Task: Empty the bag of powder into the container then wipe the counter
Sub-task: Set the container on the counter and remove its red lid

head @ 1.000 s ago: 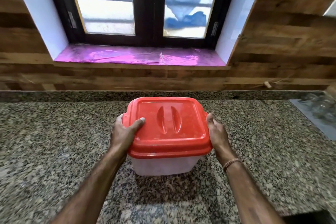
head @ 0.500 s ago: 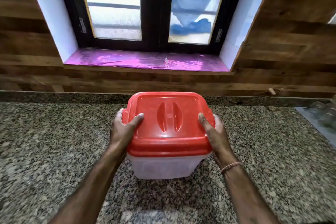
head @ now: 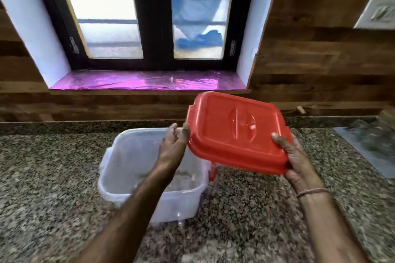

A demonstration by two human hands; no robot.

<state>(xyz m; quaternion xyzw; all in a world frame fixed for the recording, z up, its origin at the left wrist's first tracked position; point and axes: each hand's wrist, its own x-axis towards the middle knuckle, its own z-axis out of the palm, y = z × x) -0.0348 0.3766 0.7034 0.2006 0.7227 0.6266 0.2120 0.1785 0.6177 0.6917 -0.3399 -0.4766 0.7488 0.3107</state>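
A person is standing at a speckled granite counter point(head: 53, 177), and only the two bare forearms and hands are showing. Both hands are holding a red plastic lid point(head: 237, 132) up in the air, tilted so its near edge is dipping lower, to the right of the container it belongs to. The left hand point(head: 173, 147) is gripping the lid's left edge with the fingers curled around it, and the right hand point(head: 297, 160) is clasping the near right corner, thumb lying on top; a thin thread band is sitting on that wrist. The clear plastic container point(head: 128, 156) is standing open on the counter, just left of the lid and partly behind the left forearm. Something pale is lying on its floor, too blurred to make out. A small red clasp is showing on its right side. On the far right of the counter a crumpled clear plastic bag point(head: 372, 136) is lying on a grey mat, blurred. Beyond the counter a wood-panelled wall is rising to a dark-framed window point(head: 154, 17) with a shiny pink sill.
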